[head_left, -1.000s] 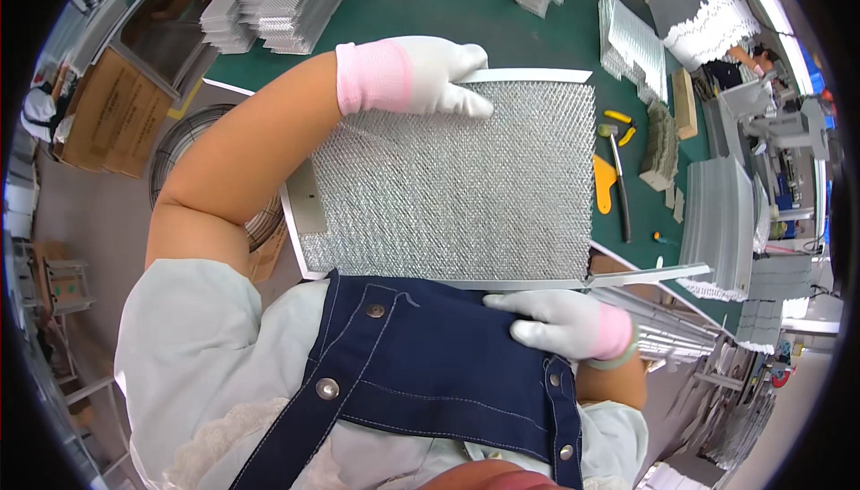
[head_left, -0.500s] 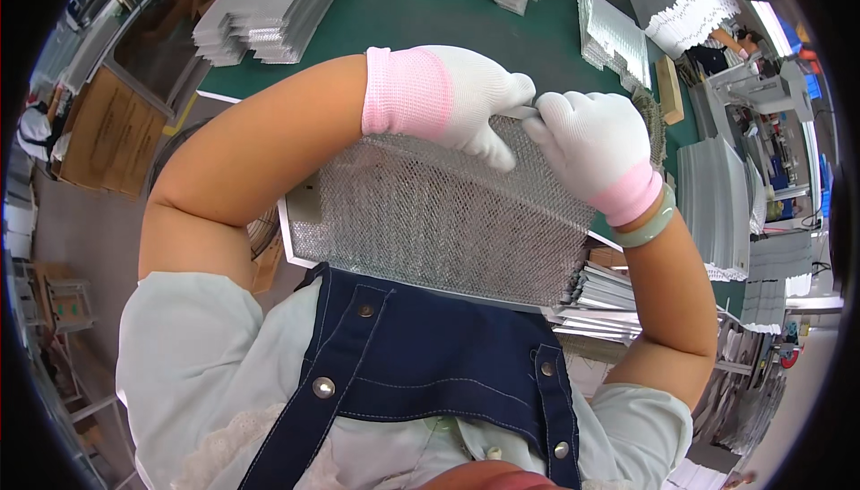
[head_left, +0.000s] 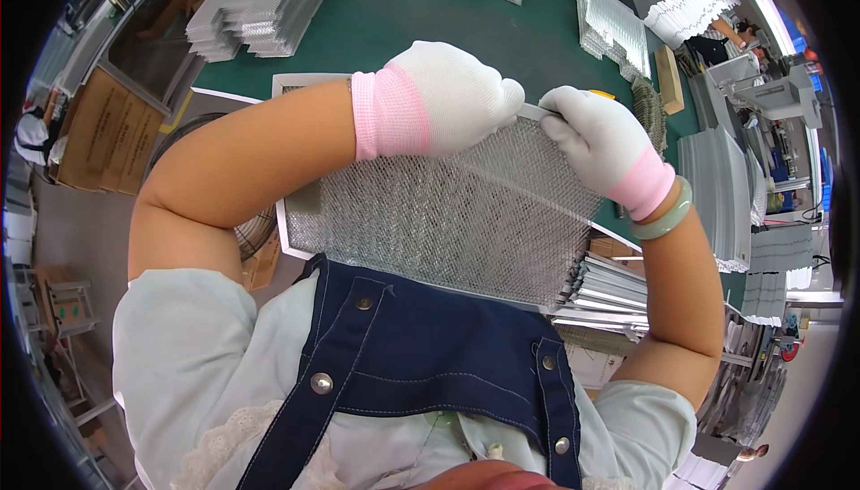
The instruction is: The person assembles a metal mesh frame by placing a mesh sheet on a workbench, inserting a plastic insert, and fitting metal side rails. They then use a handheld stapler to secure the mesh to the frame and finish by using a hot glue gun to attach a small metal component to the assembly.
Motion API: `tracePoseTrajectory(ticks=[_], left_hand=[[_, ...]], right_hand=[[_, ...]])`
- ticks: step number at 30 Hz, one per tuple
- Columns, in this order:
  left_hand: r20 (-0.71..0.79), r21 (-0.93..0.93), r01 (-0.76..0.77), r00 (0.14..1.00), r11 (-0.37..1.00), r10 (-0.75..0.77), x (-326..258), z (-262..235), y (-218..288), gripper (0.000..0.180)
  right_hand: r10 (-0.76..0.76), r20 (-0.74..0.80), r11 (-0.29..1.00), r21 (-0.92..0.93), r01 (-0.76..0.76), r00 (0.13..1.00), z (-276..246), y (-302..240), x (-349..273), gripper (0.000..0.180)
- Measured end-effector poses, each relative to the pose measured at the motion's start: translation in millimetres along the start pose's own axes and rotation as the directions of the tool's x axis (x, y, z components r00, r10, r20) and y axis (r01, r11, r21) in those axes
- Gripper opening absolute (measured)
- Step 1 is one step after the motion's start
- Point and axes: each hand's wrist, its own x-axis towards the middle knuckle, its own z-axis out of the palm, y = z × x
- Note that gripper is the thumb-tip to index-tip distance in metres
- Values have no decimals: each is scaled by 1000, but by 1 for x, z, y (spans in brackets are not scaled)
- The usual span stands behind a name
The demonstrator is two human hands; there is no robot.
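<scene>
- Your silvery mesh panel (head_left: 439, 212) is woven-looking metal, a flat slab of fine diamonds, held in front of your navy apron (head_left: 448, 338) with its lower edge right beside the cloth.
- A smooth white frame (head_left: 283, 226) borders it on the left and along the top.
- Your left hand (head_left: 439, 100), in a knit glove with a pink cuff, has its fingers closed on the top strip of that frame.
- Your right hand (head_left: 605, 145), gloved alike, has its fingers narrowed on the strip's right part; you cannot see how firmly, as the tips are partly hidden.
- Between your hands, a short gap shows the strip.
- Ahead, the smooth green counter (head_left: 394, 20) gives you room up to the ridged grey stack (head_left: 269, 2) at left and the shiny sheets (head_left: 614, 29) at right.
</scene>
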Motion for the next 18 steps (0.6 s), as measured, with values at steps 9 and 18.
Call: tracePoseTrajectory(ticks=[9, 18], left_hand=[[-9, 51, -15, 1000, 999, 15, -1, 3, -2, 17], [215, -466, 44, 974, 884, 65, 10, -10, -15, 28]], right_hand=[[28, -22, 980, -195, -32, 999, 11, -5, -3, 14], [160, 156, 955, 227, -193, 975, -6, -5, -5, 23]])
